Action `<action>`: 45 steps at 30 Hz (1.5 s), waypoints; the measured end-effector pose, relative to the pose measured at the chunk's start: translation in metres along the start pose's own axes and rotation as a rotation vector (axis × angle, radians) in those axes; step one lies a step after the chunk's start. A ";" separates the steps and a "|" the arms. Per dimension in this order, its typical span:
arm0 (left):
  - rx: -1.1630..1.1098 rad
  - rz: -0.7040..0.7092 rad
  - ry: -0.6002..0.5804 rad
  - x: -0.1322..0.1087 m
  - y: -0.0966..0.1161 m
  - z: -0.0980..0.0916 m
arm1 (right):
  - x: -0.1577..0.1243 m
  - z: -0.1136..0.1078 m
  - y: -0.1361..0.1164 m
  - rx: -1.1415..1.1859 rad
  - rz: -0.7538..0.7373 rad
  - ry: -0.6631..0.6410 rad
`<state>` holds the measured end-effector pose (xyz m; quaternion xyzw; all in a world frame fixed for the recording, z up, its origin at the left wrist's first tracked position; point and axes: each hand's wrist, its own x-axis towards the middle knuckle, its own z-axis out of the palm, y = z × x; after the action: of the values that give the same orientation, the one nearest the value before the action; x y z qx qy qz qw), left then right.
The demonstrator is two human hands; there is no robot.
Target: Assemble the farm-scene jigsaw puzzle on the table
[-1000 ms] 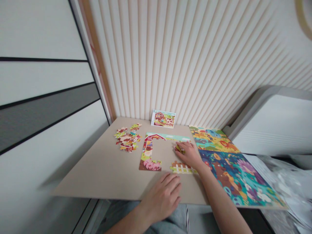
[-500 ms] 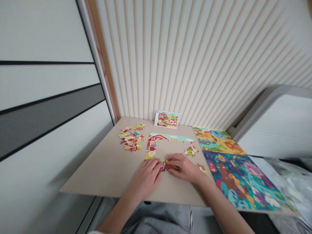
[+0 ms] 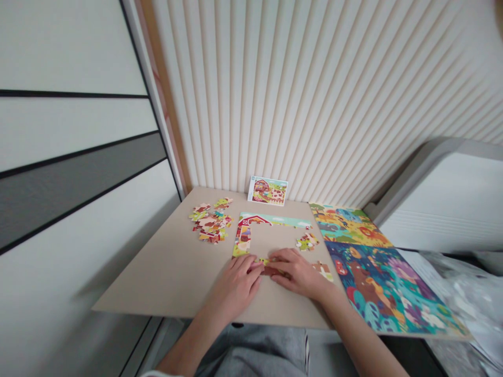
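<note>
Beyond hands point(image 3: 241, 281) point(image 3: 295, 271), open room inside puzzle border point(image 3: 242, 236).

The tabletop point(image 3: 168, 283) offers passage front-left, but the piece pile point(image 3: 209, 224) obstructs farther back.

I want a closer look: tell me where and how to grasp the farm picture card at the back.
Probably best to pinch the card by its side edges, coming from the front: it seems to stand propped against the ribbed wall, both edges unobstructed.
</note>
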<state>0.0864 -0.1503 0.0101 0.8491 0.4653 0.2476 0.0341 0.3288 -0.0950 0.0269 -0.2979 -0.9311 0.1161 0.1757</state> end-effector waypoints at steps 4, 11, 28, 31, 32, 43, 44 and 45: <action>-0.006 -0.001 0.004 0.000 0.000 0.001 | -0.020 -0.011 0.010 0.012 0.085 0.006; -0.017 -0.012 0.028 0.001 -0.001 0.004 | -0.038 -0.007 0.020 0.047 0.128 0.080; 0.001 0.004 0.020 0.001 -0.002 0.003 | -0.037 -0.001 0.020 0.076 0.085 0.136; 0.003 0.004 0.025 0.001 -0.002 0.003 | -0.037 -0.002 0.019 0.109 0.107 0.164; 0.004 0.004 0.027 0.000 -0.002 0.003 | -0.036 -0.002 0.018 0.113 0.104 0.165; 0.013 -0.002 0.010 0.001 -0.002 0.005 | -0.033 0.004 0.015 -0.011 0.084 0.124; 0.011 -0.001 0.016 0.001 -0.002 0.006 | -0.033 0.004 0.014 -0.016 0.086 0.122; 0.011 0.000 0.020 0.001 -0.002 0.006 | -0.034 0.004 0.014 -0.020 0.089 0.120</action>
<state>0.0879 -0.1476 0.0045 0.8469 0.4668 0.2535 0.0249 0.3601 -0.1047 0.0104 -0.3472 -0.9058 0.0966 0.2229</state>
